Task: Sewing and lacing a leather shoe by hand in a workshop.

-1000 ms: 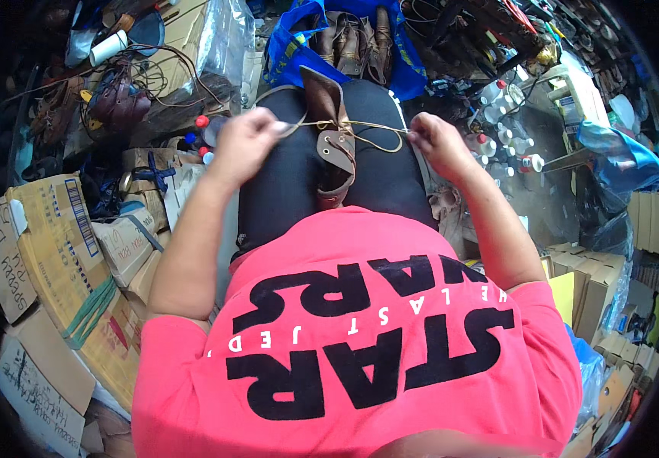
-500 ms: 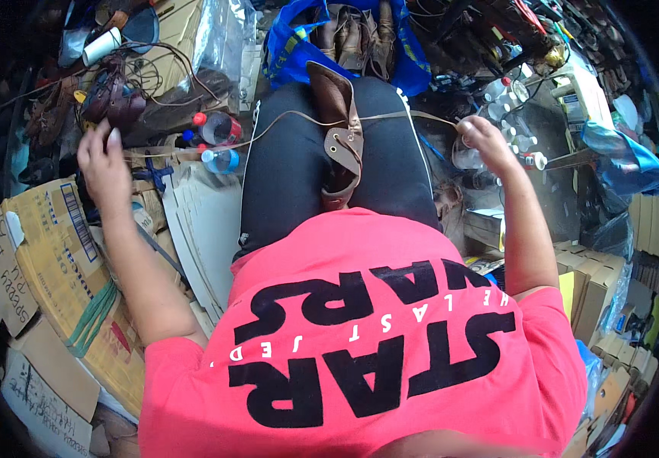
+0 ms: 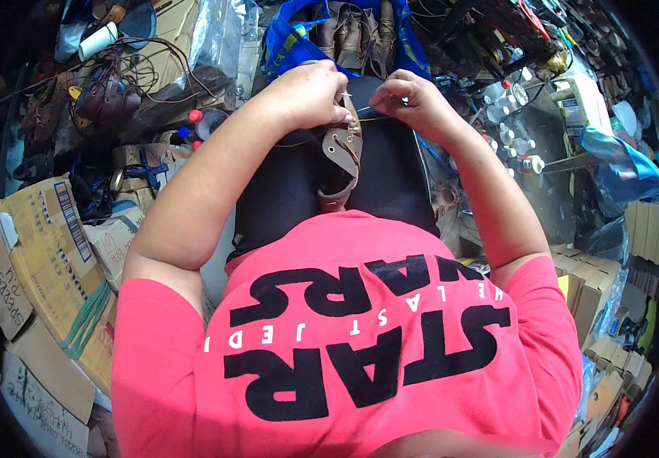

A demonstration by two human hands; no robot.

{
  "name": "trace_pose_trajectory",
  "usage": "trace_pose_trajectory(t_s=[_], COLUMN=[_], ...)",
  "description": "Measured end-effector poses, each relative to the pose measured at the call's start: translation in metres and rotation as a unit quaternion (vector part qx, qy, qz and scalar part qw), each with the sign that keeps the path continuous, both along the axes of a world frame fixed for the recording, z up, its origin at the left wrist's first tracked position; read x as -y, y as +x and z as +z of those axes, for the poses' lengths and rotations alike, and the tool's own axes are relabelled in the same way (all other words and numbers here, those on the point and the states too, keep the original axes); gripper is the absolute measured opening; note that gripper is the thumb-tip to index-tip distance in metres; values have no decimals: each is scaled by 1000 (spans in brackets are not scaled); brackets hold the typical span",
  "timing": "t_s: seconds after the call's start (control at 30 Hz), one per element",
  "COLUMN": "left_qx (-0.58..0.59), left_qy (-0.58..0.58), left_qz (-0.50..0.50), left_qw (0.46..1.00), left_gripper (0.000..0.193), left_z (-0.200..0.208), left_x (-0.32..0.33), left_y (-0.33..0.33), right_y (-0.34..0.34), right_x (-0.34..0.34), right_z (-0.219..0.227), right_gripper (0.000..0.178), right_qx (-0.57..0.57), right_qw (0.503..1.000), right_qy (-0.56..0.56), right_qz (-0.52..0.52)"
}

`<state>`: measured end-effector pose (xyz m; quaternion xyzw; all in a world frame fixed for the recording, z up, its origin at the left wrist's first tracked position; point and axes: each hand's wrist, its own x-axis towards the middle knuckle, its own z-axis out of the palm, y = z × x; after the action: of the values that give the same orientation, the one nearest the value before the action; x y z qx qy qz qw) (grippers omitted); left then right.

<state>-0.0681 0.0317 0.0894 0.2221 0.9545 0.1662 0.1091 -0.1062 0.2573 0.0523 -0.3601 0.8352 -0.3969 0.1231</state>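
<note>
A brown leather shoe upper (image 3: pixel 339 155) lies between my thighs, with metal eyelets and a row of stitches along its edge. My left hand (image 3: pixel 310 95) is closed at its far part, fingertips pressed against the leather; a small pale tip shows between them. Just to the right, my right hand (image 3: pixel 417 105) is pinched near a thin tan lace (image 3: pixel 377 118) that runs out of the leather. Another stretch of lace emerges left of the upper, under my left wrist. My left hand hides the far end of the upper.
A blue bag (image 3: pixel 287 47) holding several brown shoes (image 3: pixel 351 42) stands beyond my knees. Plastic bottles (image 3: pixel 524 145) stand on the right. At left are cardboard boxes (image 3: pixel 43 237), and maroon leather pieces (image 3: pixel 108 99) with cords lie farther back.
Both hands have come inward from wide apart, where the lace was stretched out to both sides. They now meet at the far part of the leather upper.
</note>
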Motion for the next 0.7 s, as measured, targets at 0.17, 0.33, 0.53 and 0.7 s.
trace_pose_trajectory(t_s=[0.17, 0.33, 0.53, 0.7], left_qx=[129, 194, 178, 188], left_qy=[43, 192, 267, 280], left_qz=[-14, -42, -52, -34], left_qw=[991, 961, 946, 941], left_gripper=[24, 19, 16, 16], left_z=[-13, -27, -41, -42], left_x=[0, 4, 5, 8], left_y=[-13, -15, -13, -12], right_y=[-4, -6, -4, 8], right_x=[0, -3, -4, 0], right_z=[-2, 3, 8, 2], right_gripper=[13, 13, 12, 11], right_qx=[57, -6, -28, -20], right_qw=[998, 998, 996, 998], right_qy=[13, 53, 48, 25], right_qz=[16, 36, 65, 49])
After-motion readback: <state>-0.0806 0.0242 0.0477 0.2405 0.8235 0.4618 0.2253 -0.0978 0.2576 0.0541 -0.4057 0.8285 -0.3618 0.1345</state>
